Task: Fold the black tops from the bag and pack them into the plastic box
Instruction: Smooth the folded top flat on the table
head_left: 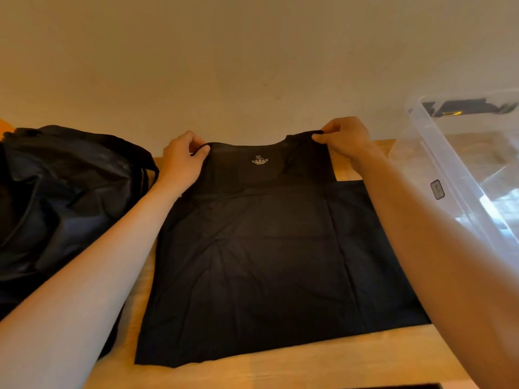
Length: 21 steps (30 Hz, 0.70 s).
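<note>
A black top (266, 248) lies spread flat on the wooden table (309, 363), neck away from me, with a white XL print below the neckline. My left hand (182, 158) pinches its left shoulder strap. My right hand (345, 138) pinches the right shoulder strap, lifted slightly off the table. A dark bag (61, 197) slumps at the left, touching my left forearm. The clear plastic box (463, 169) stands at the right; something dark shows through its far end.
A plain beige wall (252, 66) rises right behind the table's far edge. Bare wood shows in front of the top's hem and between the top and the box. A dark edge peeks in at the bottom right.
</note>
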{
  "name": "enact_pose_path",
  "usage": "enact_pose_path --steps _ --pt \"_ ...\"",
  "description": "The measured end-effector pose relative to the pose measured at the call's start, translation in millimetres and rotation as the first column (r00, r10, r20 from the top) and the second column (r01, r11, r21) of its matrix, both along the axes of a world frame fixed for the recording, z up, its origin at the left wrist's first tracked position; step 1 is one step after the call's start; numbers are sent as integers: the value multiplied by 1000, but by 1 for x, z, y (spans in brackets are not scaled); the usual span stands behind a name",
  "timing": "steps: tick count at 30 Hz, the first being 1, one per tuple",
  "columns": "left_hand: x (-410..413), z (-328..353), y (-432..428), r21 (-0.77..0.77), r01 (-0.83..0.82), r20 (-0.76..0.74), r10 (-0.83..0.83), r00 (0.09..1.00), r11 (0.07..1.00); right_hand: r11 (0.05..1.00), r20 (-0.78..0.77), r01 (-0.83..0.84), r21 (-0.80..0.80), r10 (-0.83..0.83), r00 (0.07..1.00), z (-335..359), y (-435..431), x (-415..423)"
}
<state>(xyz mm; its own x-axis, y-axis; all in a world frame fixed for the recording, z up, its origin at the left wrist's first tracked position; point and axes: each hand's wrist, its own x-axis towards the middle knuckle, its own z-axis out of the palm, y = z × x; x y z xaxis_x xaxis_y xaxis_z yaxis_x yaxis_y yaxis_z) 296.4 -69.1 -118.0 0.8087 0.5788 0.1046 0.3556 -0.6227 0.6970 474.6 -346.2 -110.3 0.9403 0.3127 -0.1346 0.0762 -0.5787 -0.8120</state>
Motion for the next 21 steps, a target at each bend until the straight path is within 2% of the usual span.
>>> enact_pose_path --steps 5,9,14,19,21 --pt "-11 11 1 -37 -2 87 5 996 999 997 15 -25 69 24 1000 8 -5 -6" --pt "-16 22 -1 -56 33 135 -25 991 998 985 36 39 168 -46 998 10 -8 -10" --pt "-24 30 -3 110 101 141 -116 983 989 974 21 40 221 -46 999 11 -13 -19" --pt "-28 34 -1 139 116 135 -135 982 983 931 -133 101 351 -58 989 11 -8 -23" --pt "-28 36 2 111 138 134 -153 979 984 930 -183 107 353 -43 982 11 -5 -23"
